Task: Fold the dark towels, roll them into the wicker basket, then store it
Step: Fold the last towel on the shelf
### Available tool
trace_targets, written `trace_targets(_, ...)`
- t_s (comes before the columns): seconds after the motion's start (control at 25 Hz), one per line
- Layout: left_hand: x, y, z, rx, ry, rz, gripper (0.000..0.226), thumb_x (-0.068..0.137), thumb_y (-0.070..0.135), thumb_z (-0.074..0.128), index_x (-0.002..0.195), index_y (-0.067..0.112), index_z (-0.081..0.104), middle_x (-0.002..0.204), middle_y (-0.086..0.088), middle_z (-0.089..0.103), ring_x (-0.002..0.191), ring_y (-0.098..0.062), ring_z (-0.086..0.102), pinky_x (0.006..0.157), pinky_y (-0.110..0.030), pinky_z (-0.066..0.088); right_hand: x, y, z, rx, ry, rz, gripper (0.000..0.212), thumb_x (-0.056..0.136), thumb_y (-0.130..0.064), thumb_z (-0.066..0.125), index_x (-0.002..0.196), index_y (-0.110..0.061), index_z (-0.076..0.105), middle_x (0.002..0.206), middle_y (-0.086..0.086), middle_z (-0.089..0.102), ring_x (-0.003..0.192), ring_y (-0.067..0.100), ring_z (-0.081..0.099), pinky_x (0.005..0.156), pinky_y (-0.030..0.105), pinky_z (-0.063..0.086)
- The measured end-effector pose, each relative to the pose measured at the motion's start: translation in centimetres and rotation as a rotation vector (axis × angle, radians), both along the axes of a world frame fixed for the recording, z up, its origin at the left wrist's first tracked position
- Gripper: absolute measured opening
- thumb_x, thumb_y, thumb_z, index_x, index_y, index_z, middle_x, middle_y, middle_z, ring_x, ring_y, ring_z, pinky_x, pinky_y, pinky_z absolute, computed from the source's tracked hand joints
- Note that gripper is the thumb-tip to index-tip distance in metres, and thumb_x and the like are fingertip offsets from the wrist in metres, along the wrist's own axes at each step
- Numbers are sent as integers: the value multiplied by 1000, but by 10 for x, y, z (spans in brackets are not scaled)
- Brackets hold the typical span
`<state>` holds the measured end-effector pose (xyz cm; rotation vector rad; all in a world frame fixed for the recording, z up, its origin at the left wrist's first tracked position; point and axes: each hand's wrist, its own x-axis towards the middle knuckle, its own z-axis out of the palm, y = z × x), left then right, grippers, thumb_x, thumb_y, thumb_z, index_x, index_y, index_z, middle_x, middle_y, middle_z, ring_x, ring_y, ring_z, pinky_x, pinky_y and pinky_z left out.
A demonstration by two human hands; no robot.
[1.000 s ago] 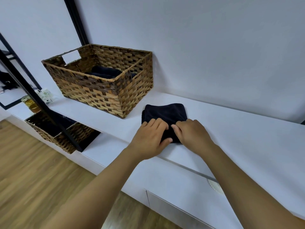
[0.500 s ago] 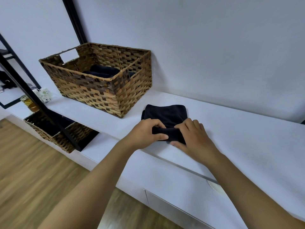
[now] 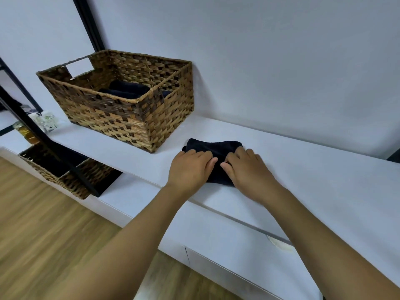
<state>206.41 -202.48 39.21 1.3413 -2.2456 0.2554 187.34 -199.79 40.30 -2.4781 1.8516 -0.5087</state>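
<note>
Left hand (image 3: 190, 169), right hand (image 3: 246, 169) curled over dark folded towel (image 3: 216, 148), gripping roll; brown woven wicker basket (image 3: 129, 118) nearby.

We face a plain white wall (image 3: 281, 61) above a long white table (image 3: 313, 180) with a drawer front (image 3: 238, 276) below its near edge. Left of us, wooden plank flooring (image 3: 43, 224) runs under a black metal rack (image 3: 43, 137). A black vertical bar (image 3: 88, 22) rises along the far wall.
</note>
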Motion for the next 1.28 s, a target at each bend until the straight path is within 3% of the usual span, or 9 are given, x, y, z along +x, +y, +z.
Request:
trace_targets(0.08,-5,-9,11,226,20,46,37,107,42,37,78,23,51,66,7,55,63,-21,53,55,-32,29,10,6,-13,-261,178,-20,40,102,-33,26,95,-11,59,92,8,53,75,29,49,63,38,37)
trace_targets(0.2,-6,-22,16,436,87,78,36,107,45,36,81,24,49,68,6,57,65,-17,53,54,-32,31,14,2,-24,-319,148,-61,38,100,-34,32,92,-11,61,88,7,56,69,29,50,57,37,39)
trace_targets(0.4,7,3,-13,57,165,-69,31,101,43,43,110,16,57,104,2,59,91,-21,53,71,-36,40,7,-14,-8,-34,-195,-60,33,103,-39,42,81,-18,53,73,-4,50,66,20,48,54,33,35)
trace_targets(0.56,26,10,-16,124,55,-175,46,85,48,71,118,18,59,114,4,58,98,-20,51,77,-30,35,1,-28,9,315,-476,-105,44,102,-42,49,70,-12,50,63,-2,49,59,16,45,59,33,35)
trace_targets(0.64,31,5,-7,236,68,-173,45,84,45,75,120,23,60,113,9,61,101,-16,53,80,-28,35,6,-27,7,315,-419,-123,42,104,-40,42,75,-12,50,70,-1,51,67,19,48,64,34,37)
trace_targets(0.8,45,-17,27,711,206,-202,34,80,51,79,107,33,66,102,12,66,93,-8,60,77,-26,47,19,2,-20,-193,6,-68,45,101,-47,30,105,-15,61,104,2,56,85,27,47,71,39,43)
trace_targets(0.96,49,-34,48,998,204,-164,26,83,50,79,99,30,72,95,7,73,85,-11,68,71,-25,52,19,12,-22,-61,128,-55,59,91,-63,49,126,-17,58,115,3,56,91,26,48,78,38,43)
trace_targets(1.08,45,-29,33,882,355,-208,28,85,49,76,105,32,67,100,12,70,93,-9,66,81,-29,55,14,6,1,133,-85,-37,48,90,-64,56,119,-26,60,108,-6,54,94,17,49,78,31,42)
trace_targets(1.28,64,-10,-18,133,165,-340,59,83,37,80,133,19,56,127,5,57,112,-19,50,93,-34,48,13,-4,33,530,-504,-114,42,89,-56,66,76,-16,62,66,-9,57,59,10,52,59,27,37)
